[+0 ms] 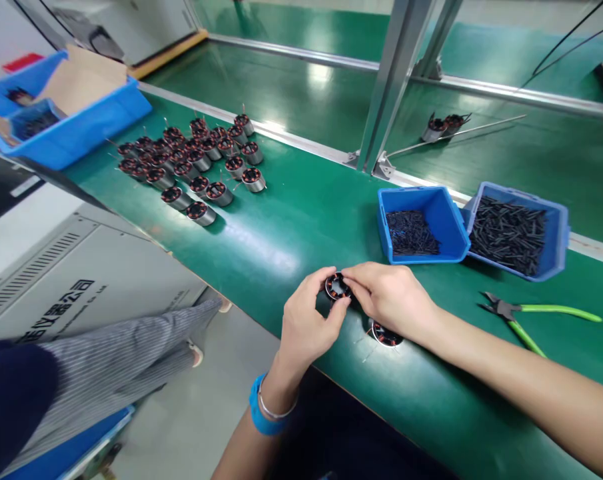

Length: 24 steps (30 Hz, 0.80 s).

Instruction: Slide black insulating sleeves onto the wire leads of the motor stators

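Near the bench's front edge, my left hand [308,320] curls its thumb and fingers around a small round motor stator [337,287] with copper windings and a black core. Over its right rim, my right hand [394,297] has its thumb and index finger pinched together; whatever may be between those fingertips is too small to make out. A second stator [386,335] with thin wires sticking out stands on the green bench just below my right hand, partly covered by it.
Many stators [198,160] stand grouped at the left. Behind my right hand are two blue bins [424,259] [556,233] of black pieces. Green-handled cutters [556,309] lie right. A metal post [388,87] rises behind; a person's striped trousers [126,360] show left.
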Available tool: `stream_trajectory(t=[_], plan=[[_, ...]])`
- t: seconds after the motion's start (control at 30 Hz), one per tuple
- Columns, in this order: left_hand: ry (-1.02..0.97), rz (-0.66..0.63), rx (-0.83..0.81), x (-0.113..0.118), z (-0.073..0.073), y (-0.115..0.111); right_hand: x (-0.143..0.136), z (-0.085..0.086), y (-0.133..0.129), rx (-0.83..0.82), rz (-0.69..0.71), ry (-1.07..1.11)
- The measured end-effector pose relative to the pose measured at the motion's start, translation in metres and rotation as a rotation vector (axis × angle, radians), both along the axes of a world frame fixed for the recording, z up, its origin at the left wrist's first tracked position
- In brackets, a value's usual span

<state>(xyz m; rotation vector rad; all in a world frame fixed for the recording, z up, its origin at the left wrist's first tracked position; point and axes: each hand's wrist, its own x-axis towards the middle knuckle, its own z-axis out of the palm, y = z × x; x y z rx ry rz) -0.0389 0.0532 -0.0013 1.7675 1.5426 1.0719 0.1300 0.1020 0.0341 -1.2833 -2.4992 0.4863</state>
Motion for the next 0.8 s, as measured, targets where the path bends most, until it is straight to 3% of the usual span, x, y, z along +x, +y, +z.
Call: stream_trajectory(t=[0.13, 0.23, 0.33, 0.43, 0.5, 0.6, 0.7, 0.8], plan=[[-0.039, -0.057, -0.04, 0.0, 0.003, -0.007, 0.019, -0.006, -0.014, 0.204, 0.257, -0.053], [-0.046, -0.091, -0.049, -0.001, 0.003, -0.007, 0.024, 0.004, -0.019, 0.228, 0.297, -0.125], [-0.051, -0.187, -0.066, -0.001, 0.004, -0.007, 0.035, 0.025, -0.017, 0.105, 0.218, -0.095], [-0.062, -0.387, -0.105, 0.001, 0.008, -0.004, 0.06, 0.041, -0.006, 0.165, -0.038, 0.061], [-0.071, -0.53, -0.115, 0.004, 0.011, 0.0, 0.076, 0.041, 0.005, 0.243, -0.18, 0.051], [-0.094, -0.677, -0.098, 0.01, 0.012, 0.006, 0.085, 0.028, 0.026, 0.197, -0.19, -0.132], [-0.097, -0.698, -0.065, 0.014, 0.01, 0.009, 0.081, 0.019, 0.044, 0.149, -0.18, -0.27], [-0.1, -0.623, 0.005, 0.015, 0.007, 0.004, 0.089, 0.029, 0.048, 0.194, -0.224, -0.249]])
